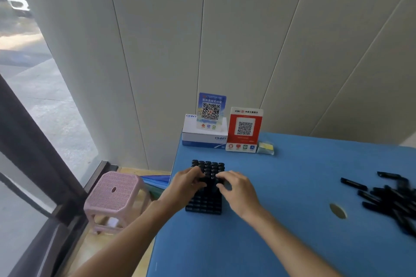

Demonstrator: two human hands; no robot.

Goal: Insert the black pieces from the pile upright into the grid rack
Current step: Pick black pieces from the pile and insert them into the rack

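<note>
Blue bench [281,209] against a panelled wall. Left hand [186,183] and right hand [239,188], fingers curled, meet over the grid rack [206,206]; the grip's contents are unclear. Pile [391,200] lies well right. Seat each piece vertically, steadying the rack.

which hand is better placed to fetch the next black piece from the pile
Probably the right hand: the pile of black pieces lies on the table's right side. The left hand would have to cross over the grid rack.
</note>
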